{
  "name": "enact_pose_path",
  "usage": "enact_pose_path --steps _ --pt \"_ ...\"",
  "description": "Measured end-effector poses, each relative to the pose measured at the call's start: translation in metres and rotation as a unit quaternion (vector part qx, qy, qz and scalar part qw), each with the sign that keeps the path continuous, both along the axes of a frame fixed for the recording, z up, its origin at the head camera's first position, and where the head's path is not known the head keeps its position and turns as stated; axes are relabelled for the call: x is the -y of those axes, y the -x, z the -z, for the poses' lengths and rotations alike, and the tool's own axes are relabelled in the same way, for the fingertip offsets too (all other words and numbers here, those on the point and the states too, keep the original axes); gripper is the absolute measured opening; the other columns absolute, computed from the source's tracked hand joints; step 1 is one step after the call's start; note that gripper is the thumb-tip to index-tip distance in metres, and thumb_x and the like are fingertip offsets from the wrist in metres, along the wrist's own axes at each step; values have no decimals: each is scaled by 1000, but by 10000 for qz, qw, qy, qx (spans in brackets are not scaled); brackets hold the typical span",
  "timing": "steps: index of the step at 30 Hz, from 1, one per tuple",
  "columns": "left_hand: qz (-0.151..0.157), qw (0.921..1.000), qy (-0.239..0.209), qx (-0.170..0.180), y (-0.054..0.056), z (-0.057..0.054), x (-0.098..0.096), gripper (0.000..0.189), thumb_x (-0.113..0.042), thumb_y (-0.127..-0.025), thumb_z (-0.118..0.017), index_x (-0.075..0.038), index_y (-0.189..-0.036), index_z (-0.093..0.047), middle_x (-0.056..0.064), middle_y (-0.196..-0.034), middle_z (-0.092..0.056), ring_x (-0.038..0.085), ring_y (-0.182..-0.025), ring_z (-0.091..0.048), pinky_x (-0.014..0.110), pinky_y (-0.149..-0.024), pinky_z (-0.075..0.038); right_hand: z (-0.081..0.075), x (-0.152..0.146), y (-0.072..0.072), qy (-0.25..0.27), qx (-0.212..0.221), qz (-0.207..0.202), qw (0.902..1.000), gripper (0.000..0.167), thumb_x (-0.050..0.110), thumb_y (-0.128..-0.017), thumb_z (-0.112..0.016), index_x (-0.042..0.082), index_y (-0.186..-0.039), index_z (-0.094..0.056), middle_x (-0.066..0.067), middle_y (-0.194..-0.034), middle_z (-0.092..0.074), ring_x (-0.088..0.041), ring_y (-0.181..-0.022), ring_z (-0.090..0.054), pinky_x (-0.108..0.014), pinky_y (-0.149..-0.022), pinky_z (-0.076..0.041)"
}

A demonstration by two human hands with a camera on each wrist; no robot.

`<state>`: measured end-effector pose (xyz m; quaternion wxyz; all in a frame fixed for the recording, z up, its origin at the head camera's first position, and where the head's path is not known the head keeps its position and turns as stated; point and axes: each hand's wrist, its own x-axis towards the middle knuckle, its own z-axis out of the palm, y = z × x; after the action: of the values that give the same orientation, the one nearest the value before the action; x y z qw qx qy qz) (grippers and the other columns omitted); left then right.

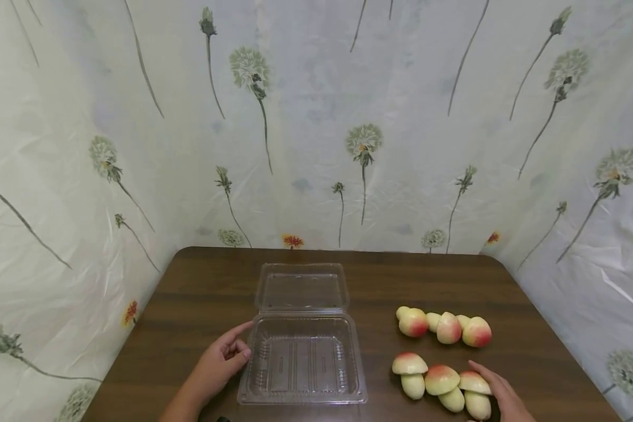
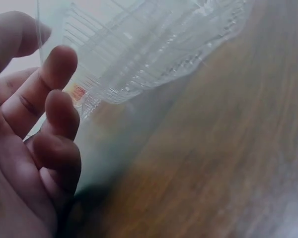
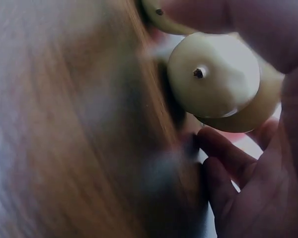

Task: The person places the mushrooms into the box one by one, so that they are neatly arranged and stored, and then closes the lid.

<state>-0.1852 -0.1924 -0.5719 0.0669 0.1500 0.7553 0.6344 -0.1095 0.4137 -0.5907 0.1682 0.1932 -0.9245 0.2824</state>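
Observation:
A clear plastic clamshell container (image 1: 302,363) lies with its lid (image 1: 302,287) folded back. At its left edge rests my left hand (image 1: 224,360), index finger stretched along the rim, thumb tip at the edge, the other fingers loosely bent; in the left wrist view the thumb crosses the rim. Two rows of yellow-and-red model mushrooms lie to the right. My right hand (image 1: 501,390) is around the right-hand mushroom (image 1: 477,404) of the near row, a fingertip by its cap. The right wrist view shows this mushroom's pale stem (image 3: 213,74) between thumb and fingers, with a gap below.
Beside it in the near row are a middle mushroom (image 1: 443,381) and a left mushroom (image 1: 411,364). The far row holds several more, among them a mushroom (image 1: 476,332) at its right end. The brown wooden table (image 1: 200,287) meets a dandelion-print curtain (image 1: 306,193).

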Motion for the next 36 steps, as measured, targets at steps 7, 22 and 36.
enact_pose_path --steps 7,22,36 --pt "160 9988 -232 389 1 -6 2 69 -9 -102 -67 4 -160 -32 -3 -87 -67 4 -63 -53 19 -52 -48 4 -5 7 102 -245 -95 9996 101 11 -53 -100 -2 -142 -53 38 -134 -44 18 -119 -41 -1 -85 -32" --pt "126 9975 47 688 1 -7 -2 62 -16 -103 -67 4 -156 -41 -1 -87 -68 8 -72 -58 23 -65 -55 -7 -9 2 308 651 189 9972 89 10 -68 -97 -4 -142 -51 43 -130 -39 19 -114 -45 -11 -78 -45" --pt "296 9975 -10 634 -2 -9 -1 62 -15 -105 -65 6 -156 -38 1 -88 -67 8 -73 -59 23 -65 -55 -22 -4 -7 16 1063 916 9901 90 21 -71 -97 -7 -143 -51 -17 -126 -65 21 -108 -41 -8 -77 -42"
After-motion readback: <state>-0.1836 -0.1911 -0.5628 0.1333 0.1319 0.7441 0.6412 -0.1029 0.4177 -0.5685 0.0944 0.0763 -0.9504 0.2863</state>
